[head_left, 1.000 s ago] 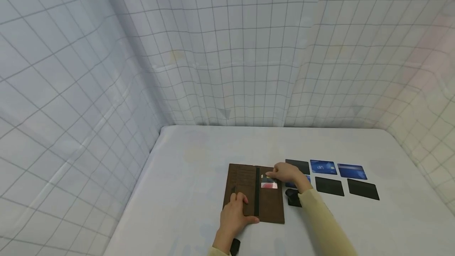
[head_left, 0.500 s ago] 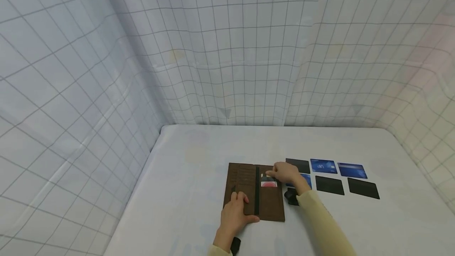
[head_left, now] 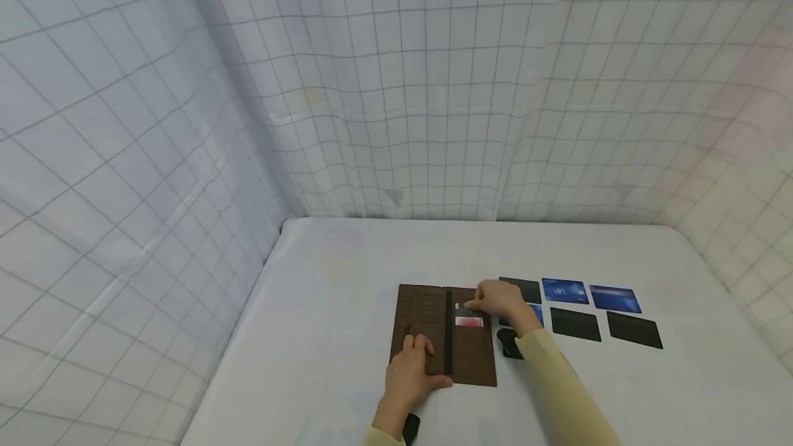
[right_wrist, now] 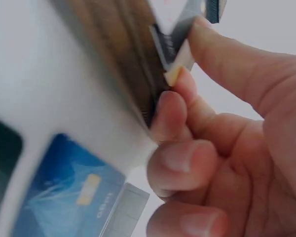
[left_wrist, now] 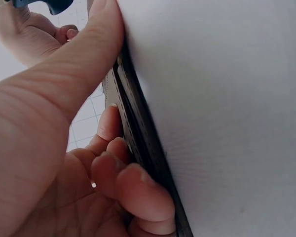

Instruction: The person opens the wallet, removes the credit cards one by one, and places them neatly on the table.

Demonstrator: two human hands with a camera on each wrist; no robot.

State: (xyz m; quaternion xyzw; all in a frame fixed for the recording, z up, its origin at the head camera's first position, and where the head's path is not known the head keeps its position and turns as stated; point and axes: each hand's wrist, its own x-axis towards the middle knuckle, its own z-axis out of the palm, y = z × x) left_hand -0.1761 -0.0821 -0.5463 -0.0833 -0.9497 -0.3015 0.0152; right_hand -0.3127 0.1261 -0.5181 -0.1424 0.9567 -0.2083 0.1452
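A brown long wallet (head_left: 473,363) lies spread flat on the white table, a black strip running down its middle. My left hand (head_left: 407,378) holds its left half near the bottom, fingers on the panel and thumb at the lower edge. At the upper right panel, my right hand (head_left: 498,299) pinches a card (head_left: 469,311) between thumb and index finger. Dark above, the card area shows a pink-and-white band below. In the right wrist view the card (right_wrist: 180,37) sits at the wallet's edge, partly hidden by fingertips. The left wrist view shows the wallet's stitched edge (left_wrist: 133,113) beside curled fingers.
Right of the wallet, blue cards (head_left: 564,291) and black cards (head_left: 575,324) lie in two rows. One blue card (head_left: 534,312) is partly under my right hand and wrist. A white grid-patterned curtain (head_left: 396,122) surrounds the table's back and sides.
The pink-and-white band under my right fingertips shows slightly less than before, with the dark part reaching over more of it. Both hands stay nearly in place.
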